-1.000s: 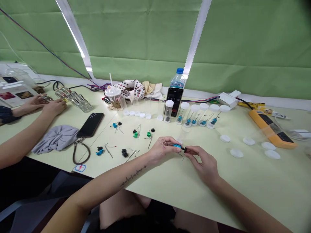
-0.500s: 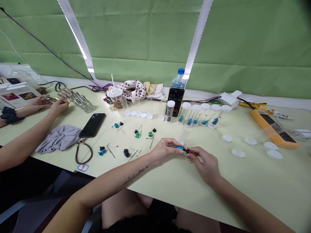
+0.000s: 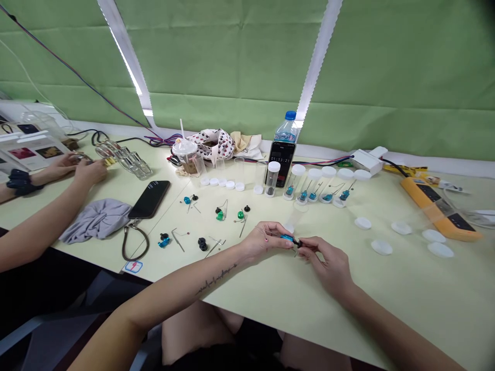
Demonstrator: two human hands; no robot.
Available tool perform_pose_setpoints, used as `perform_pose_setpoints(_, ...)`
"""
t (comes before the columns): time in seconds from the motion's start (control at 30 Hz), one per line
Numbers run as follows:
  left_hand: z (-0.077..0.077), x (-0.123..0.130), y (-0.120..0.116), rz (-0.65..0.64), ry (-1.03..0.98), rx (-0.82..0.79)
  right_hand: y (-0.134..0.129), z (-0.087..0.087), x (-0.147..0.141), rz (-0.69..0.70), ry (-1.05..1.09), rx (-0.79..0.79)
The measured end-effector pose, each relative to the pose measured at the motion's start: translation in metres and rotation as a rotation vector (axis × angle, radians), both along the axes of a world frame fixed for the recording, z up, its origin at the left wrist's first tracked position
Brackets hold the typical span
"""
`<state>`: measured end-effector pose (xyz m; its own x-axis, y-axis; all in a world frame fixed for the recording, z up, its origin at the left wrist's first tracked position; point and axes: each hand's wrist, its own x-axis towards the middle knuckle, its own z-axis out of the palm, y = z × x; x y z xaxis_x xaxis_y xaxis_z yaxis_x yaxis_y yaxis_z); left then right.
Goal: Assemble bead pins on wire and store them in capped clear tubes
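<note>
Between the fingertips of my left hand (image 3: 268,241) is a small blue part (image 3: 286,237). My right hand (image 3: 327,262) pinches a black knob (image 3: 297,243) that meets the blue part's right end. Thin metal wires stick out by my left fingers. Small groups of parts lie left of my hands: a green piece (image 3: 219,216), another green piece (image 3: 240,214), a black piece (image 3: 202,244) and a blue piece (image 3: 164,241), with bent metal rods beside them. Behind my hands stand capped clear tubes (image 3: 296,183), several with blue parts inside.
Loose round caps (image 3: 382,247) and an orange power strip (image 3: 441,208) are at the right. A phone showing a timer (image 3: 281,159) leans on a bottle (image 3: 286,128). Further left lie a black phone (image 3: 149,199) and a grey cloth (image 3: 96,220); another person's hands (image 3: 91,172) work there.
The view has shifted slightly. My hands keep nearly the same hold on the blue part and black knob. The other person's hands have moved a little.
</note>
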<state>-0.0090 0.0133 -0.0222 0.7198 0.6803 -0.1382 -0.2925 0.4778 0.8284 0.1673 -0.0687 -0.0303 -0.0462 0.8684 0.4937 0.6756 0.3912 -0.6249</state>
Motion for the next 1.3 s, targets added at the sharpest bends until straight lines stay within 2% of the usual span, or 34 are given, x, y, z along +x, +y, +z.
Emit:
perform_pose_setpoints(0.53,0.0036,-0.0003,-0.0018,-0.001,-0.021,0.041,0.0,0.0064,-0.0018,-0.003,-0.032,0.036)
perform_pose_setpoints(0.83,0.0047,0.0012,-0.0007,0.067,-0.016,0.015,0.003,0.0071,0.0003,-0.044,-0.12,0.115)
perform_pose_setpoints(1.13,-0.0008,0.0016,-0.0015,0.056,-0.026,-0.015,0.0026,0.0083,-0.0012,-0.052,-0.165,0.208)
perform_pose_setpoints(1.3,-0.001,0.0017,-0.002,0.057,-0.011,-0.033,0.0032,0.0038,-0.0003,-0.06,-0.152,0.165)
